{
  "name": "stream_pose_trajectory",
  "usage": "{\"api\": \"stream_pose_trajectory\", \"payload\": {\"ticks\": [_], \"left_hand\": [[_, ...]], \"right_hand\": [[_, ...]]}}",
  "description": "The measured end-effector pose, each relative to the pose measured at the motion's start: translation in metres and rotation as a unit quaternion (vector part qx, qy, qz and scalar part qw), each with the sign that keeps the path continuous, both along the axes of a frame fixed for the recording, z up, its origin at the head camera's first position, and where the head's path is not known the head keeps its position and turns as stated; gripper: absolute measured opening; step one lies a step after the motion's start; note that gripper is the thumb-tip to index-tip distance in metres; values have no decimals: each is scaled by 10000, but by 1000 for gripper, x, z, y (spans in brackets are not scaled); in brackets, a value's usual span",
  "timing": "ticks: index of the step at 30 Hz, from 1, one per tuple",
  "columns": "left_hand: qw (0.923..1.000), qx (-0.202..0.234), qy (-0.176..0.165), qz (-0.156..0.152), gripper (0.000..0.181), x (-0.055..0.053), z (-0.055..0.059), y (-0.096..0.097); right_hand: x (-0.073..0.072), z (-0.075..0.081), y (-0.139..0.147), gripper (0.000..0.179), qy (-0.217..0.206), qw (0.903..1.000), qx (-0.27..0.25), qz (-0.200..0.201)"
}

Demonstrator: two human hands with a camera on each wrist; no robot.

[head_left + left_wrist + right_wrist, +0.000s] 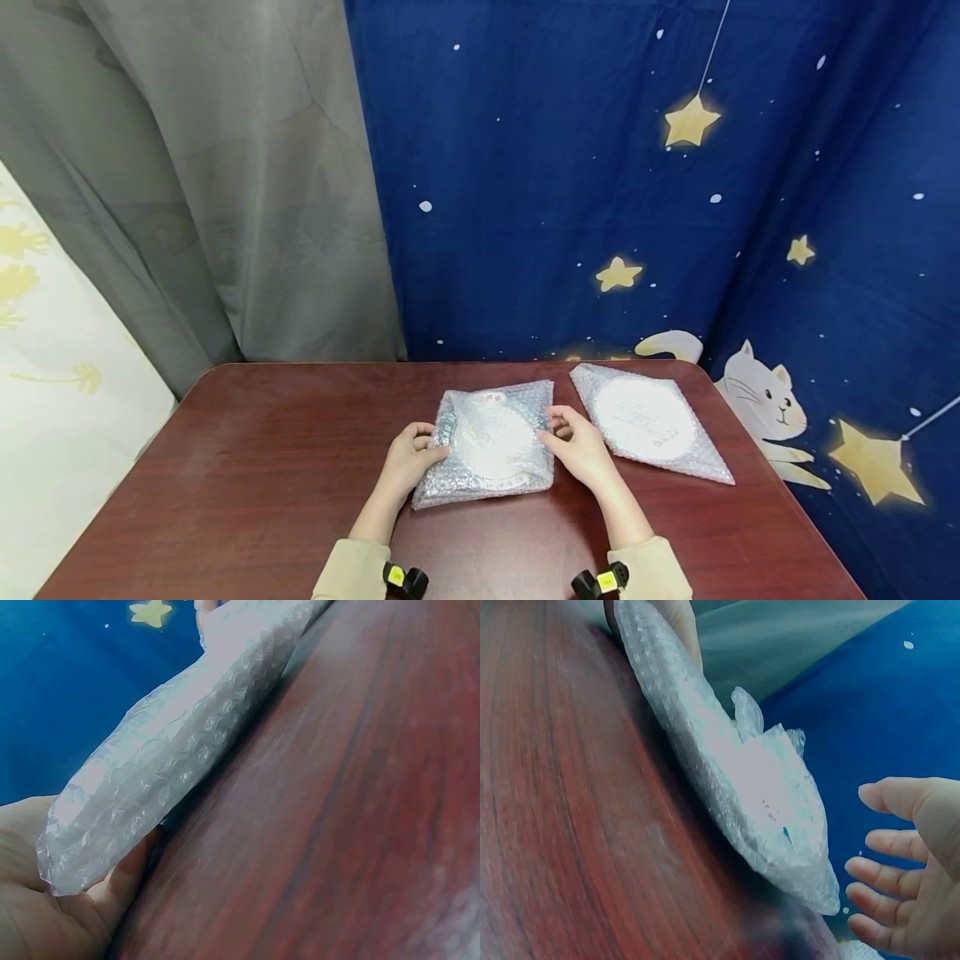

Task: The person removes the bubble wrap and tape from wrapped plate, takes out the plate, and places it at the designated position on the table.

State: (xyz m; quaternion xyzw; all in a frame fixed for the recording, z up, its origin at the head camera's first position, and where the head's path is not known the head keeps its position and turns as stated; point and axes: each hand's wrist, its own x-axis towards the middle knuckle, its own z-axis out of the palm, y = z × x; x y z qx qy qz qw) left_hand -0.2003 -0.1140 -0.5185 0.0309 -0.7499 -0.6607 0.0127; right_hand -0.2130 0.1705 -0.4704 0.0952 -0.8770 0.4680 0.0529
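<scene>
A flat bubble-wrapped package (495,437) with a round white disc showing through the wrap lies in front of me at the middle of the table. My left hand (408,458) grips its left edge, thumb on top and fingers underneath; the left wrist view shows the wrapped edge (142,787) lying in the palm (45,900). At the opposite edge is my right hand (581,450). Its fingers (885,877) are spread and loosely bent, apart from the wrap in the right wrist view. Loose flaps of wrap (748,714) stick up from the package there.
A second bubble-wrapped package (652,417), also with a round white shape inside, lies to the right near the table's right edge. The reddish-brown wooden table (262,483) ends at a grey curtain (300,208) and a blue starry curtain (525,208) behind.
</scene>
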Motion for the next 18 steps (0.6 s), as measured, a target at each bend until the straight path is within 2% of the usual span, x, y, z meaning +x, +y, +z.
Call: {"api": "stream_pose_trajectory", "payload": {"ticks": [5,10,18], "left_hand": [[10000,2,13,-5,42,0,-1,0],[10000,37,-37,15,41,0,0,0],[9999,121,15,-39,43,0,-1,0]], "right_hand": [[5,5,-5,48,383,9971,83,653],[9,6,-9,50,757,9885,310,1273],[14,5,-17,47,1263,9710,817,1859]]}}
